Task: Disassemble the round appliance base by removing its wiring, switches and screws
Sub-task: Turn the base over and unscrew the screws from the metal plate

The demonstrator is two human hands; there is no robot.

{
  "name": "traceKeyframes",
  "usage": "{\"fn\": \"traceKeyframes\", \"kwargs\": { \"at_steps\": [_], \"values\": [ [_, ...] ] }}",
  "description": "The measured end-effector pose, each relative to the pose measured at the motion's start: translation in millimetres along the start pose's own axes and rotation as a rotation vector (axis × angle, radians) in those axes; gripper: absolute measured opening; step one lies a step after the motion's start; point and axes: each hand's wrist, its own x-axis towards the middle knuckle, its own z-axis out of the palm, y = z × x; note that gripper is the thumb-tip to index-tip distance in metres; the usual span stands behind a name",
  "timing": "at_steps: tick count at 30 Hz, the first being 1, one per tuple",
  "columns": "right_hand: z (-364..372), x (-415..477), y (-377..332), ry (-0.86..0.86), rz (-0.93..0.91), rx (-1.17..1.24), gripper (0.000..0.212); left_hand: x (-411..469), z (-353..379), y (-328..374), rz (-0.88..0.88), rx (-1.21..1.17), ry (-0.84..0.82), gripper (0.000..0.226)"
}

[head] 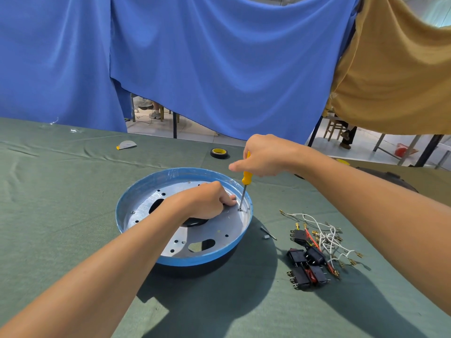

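Observation:
The round appliance base, blue-rimmed with a silver metal plate inside, lies on the green cloth. My right hand grips a yellow-handled screwdriver held upright, its tip on a screw at the plate's right side. My left hand rests inside the base with fingers curled, pressing the plate just left of the screwdriver shaft. Removed black switches and white and red wires lie in a heap to the right of the base.
A black tape roll with yellow core sits behind the base. A small metal bit and a loose part lie right of the rim. A grey half-disc lies far left. A dark object sits at the right; blue and tan cloths hang behind.

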Motion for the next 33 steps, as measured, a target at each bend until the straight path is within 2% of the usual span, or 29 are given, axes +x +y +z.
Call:
{"fn": "traceKeyframes", "kwargs": {
  "at_steps": [2,11,12,15,17,21,28,31,33],
  "values": [
    [0.7,-0.4,1.4,0.012,0.017,-0.009,0.048,0.3,0.4,-0.3,-0.001,-0.005,-0.001,0.044],
    [-8.8,-2.9,8.3,-0.154,-0.047,0.133,0.012,1.4,1.0,-2.2,0.007,-0.007,0.003,0.045],
    [-9.0,-2.6,9.3,-0.166,-0.04,0.11,0.016,1.6,0.9,-2.7,0.007,-0.011,0.002,0.046],
    [-6.3,-0.7,7.2,-0.132,0.005,-0.07,0.053,2.1,1.3,-3.4,0.005,-0.02,0.003,0.046],
    [-4.3,1.2,5.4,-0.101,0.03,-0.068,0.058,2.3,1.9,-3.6,0.005,-0.021,0.006,0.046],
    [-3.4,4.1,6.1,-0.1,0.008,-0.014,0.035,2.5,2.5,-3.4,0.008,-0.024,0.011,0.045],
    [-11.2,1.2,18.5,-0.182,-0.006,0.218,0.004,0.9,1.6,-2.7,0.017,-0.029,0.008,0.045],
    [-7.6,1.8,20.7,-0.184,0.012,0.181,0.013,0.5,1.5,-3.0,0.018,-0.044,0.009,0.045],
    [-5.3,3.4,19.7,-0.138,0.047,0.039,0.045,0.2,1.9,-3.2,0.017,-0.055,0.015,0.045]
  ]
}}
